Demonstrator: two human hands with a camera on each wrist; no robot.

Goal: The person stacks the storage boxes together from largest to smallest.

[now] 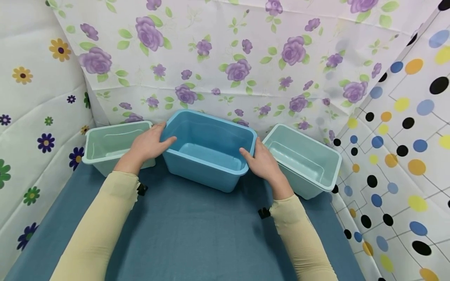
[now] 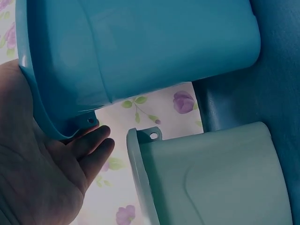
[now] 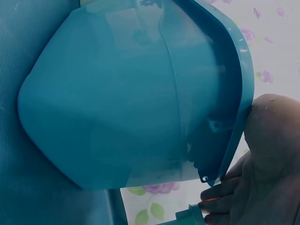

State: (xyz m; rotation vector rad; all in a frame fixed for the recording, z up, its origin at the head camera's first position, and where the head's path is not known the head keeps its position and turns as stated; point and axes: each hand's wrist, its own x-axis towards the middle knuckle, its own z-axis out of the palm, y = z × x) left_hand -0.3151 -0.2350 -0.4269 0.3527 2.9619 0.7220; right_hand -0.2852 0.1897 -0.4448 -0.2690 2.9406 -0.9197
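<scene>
A blue plastic storage bin [image 1: 205,171] stands between my hands, its open top facing up. My left hand [image 1: 149,142] holds its left end, thumb over the rim; in the left wrist view the fingers [image 2: 91,145] reach past the rim's corner. At the opposite end my right hand [image 1: 261,160] grips the rim, thumb on the inner side. The right wrist view shows that palm [image 3: 276,136] against the rim, with the thumb hidden. Close by my left hand is a pale green bin [image 1: 105,144]; a light blue-green bin [image 1: 302,160] sits beside my right hand.
All three bins stand in a row at the back of a blue-covered table [image 1: 197,234]. A flowered cloth [image 1: 218,50] hangs right behind them. Patterned cloths also hang at the left [image 1: 31,117] and right [image 1: 404,156] sides.
</scene>
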